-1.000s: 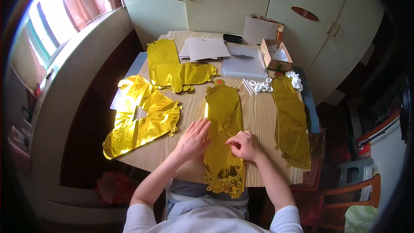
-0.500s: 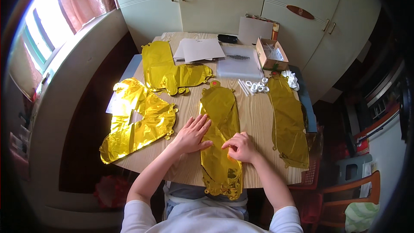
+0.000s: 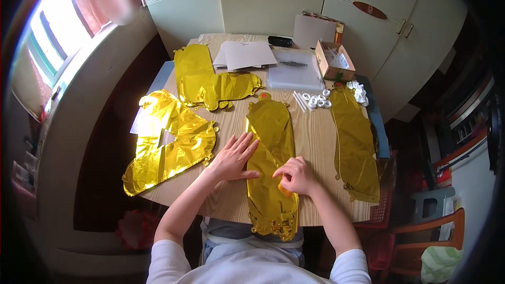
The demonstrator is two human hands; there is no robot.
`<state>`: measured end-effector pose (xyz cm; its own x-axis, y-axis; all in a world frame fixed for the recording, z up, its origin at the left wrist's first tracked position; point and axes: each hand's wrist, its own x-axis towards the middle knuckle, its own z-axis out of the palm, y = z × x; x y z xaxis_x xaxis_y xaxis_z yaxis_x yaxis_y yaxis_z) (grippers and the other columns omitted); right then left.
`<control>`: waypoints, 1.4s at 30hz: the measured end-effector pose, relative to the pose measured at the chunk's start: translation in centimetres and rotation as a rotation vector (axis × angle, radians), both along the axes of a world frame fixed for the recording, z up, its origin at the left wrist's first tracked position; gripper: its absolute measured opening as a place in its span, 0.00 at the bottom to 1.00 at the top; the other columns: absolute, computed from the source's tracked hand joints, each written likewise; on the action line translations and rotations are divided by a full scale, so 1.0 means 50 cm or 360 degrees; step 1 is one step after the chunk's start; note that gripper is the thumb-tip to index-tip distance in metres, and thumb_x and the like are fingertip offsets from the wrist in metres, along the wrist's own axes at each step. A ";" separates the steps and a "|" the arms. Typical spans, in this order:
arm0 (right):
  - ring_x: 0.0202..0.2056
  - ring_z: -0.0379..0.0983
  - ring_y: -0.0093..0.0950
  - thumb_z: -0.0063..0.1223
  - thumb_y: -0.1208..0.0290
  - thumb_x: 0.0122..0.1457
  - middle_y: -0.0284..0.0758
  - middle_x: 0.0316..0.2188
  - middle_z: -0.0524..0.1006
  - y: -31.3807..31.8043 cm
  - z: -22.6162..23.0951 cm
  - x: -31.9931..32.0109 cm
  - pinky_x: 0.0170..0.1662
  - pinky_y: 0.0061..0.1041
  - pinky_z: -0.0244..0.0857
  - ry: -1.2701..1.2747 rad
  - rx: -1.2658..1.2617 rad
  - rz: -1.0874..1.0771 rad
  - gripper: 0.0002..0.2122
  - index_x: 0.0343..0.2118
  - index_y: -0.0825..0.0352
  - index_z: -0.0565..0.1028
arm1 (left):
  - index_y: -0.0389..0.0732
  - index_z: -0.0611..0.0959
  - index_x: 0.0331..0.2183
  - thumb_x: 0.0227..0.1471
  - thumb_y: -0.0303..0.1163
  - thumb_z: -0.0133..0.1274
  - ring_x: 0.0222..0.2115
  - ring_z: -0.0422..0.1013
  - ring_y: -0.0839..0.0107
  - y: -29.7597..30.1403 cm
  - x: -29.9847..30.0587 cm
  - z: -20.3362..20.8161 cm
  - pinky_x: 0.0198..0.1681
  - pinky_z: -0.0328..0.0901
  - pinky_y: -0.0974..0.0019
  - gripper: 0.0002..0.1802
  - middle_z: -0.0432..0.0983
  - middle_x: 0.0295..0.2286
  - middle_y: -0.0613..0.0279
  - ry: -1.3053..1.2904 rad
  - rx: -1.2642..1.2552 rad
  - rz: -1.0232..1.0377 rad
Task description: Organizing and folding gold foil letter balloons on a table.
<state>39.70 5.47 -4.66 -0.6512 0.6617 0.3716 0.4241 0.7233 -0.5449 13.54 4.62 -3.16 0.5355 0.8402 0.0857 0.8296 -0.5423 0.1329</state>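
A flat gold foil balloon [image 3: 272, 126], folded to a long strip, lies lengthwise in front of me, its lower end at the table's near edge. My left hand [image 3: 234, 159] rests palm down across its left side, fingers stretched and thumb out over the foil. At its right edge my right hand [image 3: 295, 176] is closed, its fingers curled against the foil; what lies under the fingertips is partly hidden. Another gold foil balloon [image 3: 355, 144] lies to the right. Two more stand out at the left: a bright, creased gold balloon [image 3: 184, 150] and an L-shaped gold balloon [image 3: 194, 73] behind it.
Beyond the balloons on the wooden table [image 3: 314, 142] are white paper sheets [image 3: 246, 55], a clear plastic stack [image 3: 292, 77], a black case [image 3: 280, 41] and an open box [image 3: 336, 66]. White ribbon rolls [image 3: 318, 101] and white sticks [image 3: 300, 102] lie nearby. A chair [image 3: 452, 236] stands right.
The whole view has shifted slightly. Both hands stay on the middle balloon in nearly the same places, the right hand's fingers curled a little differently.
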 end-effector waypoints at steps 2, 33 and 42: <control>0.26 0.67 0.23 0.51 0.76 0.39 0.23 0.17 0.74 0.001 0.000 -0.003 0.40 0.26 0.57 0.0013 0.0009 0.0002 0.08 0.22 0.56 0.79 | 0.37 0.55 0.60 0.44 0.70 0.43 0.62 0.43 0.52 -0.001 0.001 0.001 0.63 0.40 0.50 0.55 0.46 0.60 0.45 0.0000 -0.0011 -0.0026; 0.24 0.66 0.24 0.52 0.76 0.35 0.24 0.13 0.67 -0.003 -0.001 -0.003 0.39 0.25 0.58 0.0036 0.0019 0.0005 0.10 0.23 0.56 0.80 | 0.46 0.54 0.61 0.42 0.73 0.41 0.62 0.42 0.48 0.008 0.000 -0.011 0.61 0.39 0.41 0.55 0.46 0.61 0.48 0.0061 0.0010 -0.0128; 0.25 0.65 0.26 0.52 0.76 0.36 0.26 0.14 0.68 -0.001 -0.002 -0.003 0.38 0.26 0.59 0.0044 0.0049 0.0012 0.09 0.23 0.57 0.79 | 0.47 0.56 0.61 0.37 0.75 0.45 0.62 0.44 0.49 0.006 0.005 -0.011 0.61 0.39 0.40 0.58 0.48 0.60 0.47 0.0108 0.0055 -0.0136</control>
<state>39.57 5.42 -4.74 -0.6451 0.6448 0.4099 0.4037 0.7431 -0.5336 13.80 4.92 -3.73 0.6105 0.7885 0.0748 0.7867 -0.6146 0.0581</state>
